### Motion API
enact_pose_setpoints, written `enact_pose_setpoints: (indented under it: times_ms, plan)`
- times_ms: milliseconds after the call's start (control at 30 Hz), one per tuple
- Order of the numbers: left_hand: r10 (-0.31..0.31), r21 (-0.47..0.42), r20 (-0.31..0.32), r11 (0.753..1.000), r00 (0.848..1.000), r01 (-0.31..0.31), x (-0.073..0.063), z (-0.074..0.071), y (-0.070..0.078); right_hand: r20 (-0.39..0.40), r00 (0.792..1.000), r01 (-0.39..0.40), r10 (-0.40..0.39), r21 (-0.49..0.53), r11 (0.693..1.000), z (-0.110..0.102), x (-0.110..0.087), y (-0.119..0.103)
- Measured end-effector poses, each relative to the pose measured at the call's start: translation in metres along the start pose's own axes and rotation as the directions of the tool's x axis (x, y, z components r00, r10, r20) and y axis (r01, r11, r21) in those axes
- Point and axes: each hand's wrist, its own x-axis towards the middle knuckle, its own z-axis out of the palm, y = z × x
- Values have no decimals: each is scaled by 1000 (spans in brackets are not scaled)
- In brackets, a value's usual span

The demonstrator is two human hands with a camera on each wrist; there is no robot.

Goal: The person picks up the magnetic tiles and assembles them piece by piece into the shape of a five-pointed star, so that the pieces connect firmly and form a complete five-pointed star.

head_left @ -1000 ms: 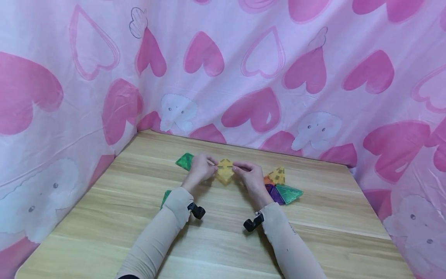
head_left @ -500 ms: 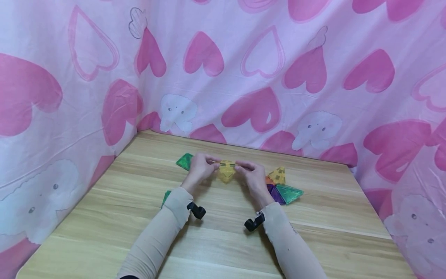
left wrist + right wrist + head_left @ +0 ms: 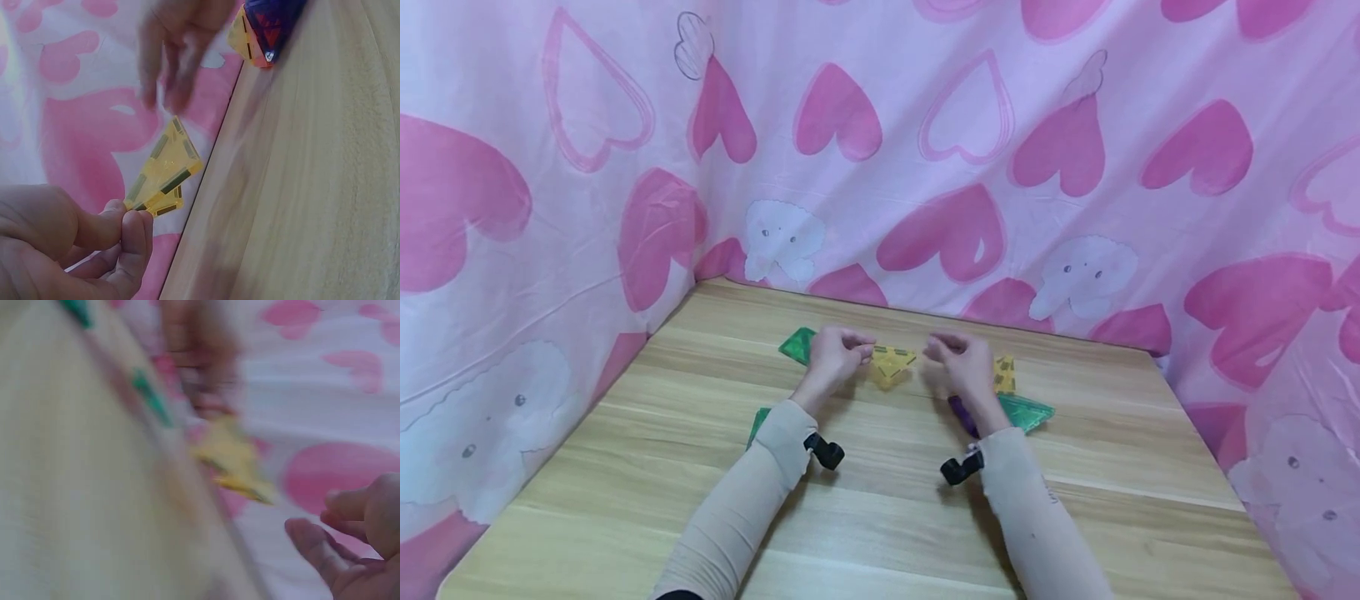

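Several translucent yellow triangular magnetic tiles, joined at an angle, hang over the far part of the table. My left hand pinches one corner of them between thumb and fingertips, plain in the left wrist view, where the yellow tiles stick out from the grip. To their right, my right hand holds nothing; in the right wrist view its thumb and fingers stand apart, a gap away from the yellow piece. That hand partly covers a group made of a purple tile, a green tile and a yellow tile.
Left of my left hand lies a green tile, partly covered by it. Another green tile peeks out beside my left sleeve. Behind the wooden table hangs a pink heart-patterned curtain.
My right hand has let go of the yellow tiles and moved right, over the purple and orange tiles. The yellow piece has tipped slightly in my left hand, which stays nearly in place.
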Motion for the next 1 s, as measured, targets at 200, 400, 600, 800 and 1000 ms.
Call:
enact_pose_setpoints:
  times_ms: [200, 400, 600, 800, 1000]
  plan:
    - [19, 2, 24, 1000, 1000, -19, -1, 2, 2, -45, 998, 31, -35, -70, 997, -74, 8, -18]
    - [0, 12, 19, 1000, 1000, 0, -1, 3, 0, 167, 965, -144, 203, -312, 939, -145, 1, -12]
    - [-8, 5, 19, 1000, 1000, 8, 0, 5, -4, 361, 855, -209, 372, -416, 885, -188, -9, 16]
    - [-1, 22, 23, 1000, 1000, 0, 0, 5, -6, 525, 772, -278, 358, -227, 933, -196, -12, 43]
    - [3, 36, 22, 999, 1000, -4, 0, 7, -7, 621, 737, -320, 265, -25, 947, -188, -6, 67]
